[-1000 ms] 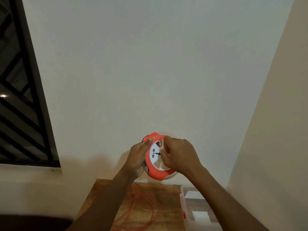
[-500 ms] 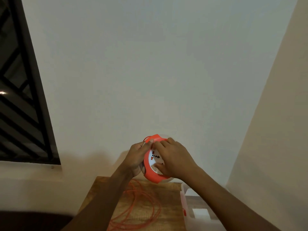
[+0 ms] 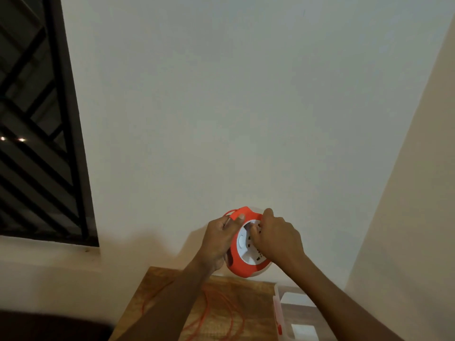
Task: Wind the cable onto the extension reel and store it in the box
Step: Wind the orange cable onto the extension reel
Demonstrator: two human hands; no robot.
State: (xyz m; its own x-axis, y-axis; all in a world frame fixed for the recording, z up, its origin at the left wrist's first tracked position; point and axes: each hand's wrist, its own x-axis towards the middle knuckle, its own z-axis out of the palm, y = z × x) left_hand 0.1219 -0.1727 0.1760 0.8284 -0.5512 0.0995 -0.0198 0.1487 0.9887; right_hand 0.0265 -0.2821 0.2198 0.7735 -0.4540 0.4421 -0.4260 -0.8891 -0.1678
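The orange-and-white extension reel is held up in the air in front of the pale wall, above the far edge of the wooden table. The left hand grips its orange rim from the left, thumb near the top. The right hand curls its fingers onto the white socket face. Loose orange cable lies in loops on the table below. A clear plastic box stands at the table's right side. A dark barred window fills the left.
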